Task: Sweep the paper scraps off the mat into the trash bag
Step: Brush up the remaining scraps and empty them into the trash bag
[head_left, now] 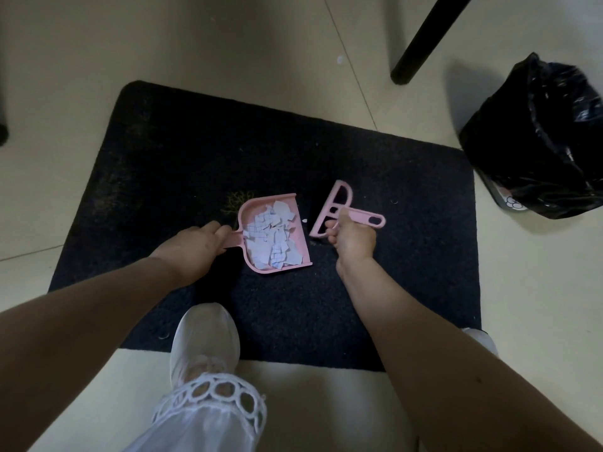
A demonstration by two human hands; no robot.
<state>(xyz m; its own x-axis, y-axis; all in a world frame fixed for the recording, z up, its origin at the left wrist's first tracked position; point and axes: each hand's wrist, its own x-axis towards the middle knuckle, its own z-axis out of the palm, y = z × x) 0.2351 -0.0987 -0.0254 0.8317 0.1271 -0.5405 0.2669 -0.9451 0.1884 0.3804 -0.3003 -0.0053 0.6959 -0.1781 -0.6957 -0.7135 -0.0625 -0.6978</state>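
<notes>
Left hand (199,244) grips the handle of the pink dustpan (293,230); right hand (350,238) grips the pink hand brush (329,212), bristles just beside the pan's open lip. Paper scraps (272,238) sit piled in the pan on the black mat (195,151); one tiny scrap (304,220) lies between pan and brush. Black trash bag (541,132) is well apart on the floor, contents not visible. Risk: the loose, light pile likely slides off the lip if the pan tips during carry.
</notes>
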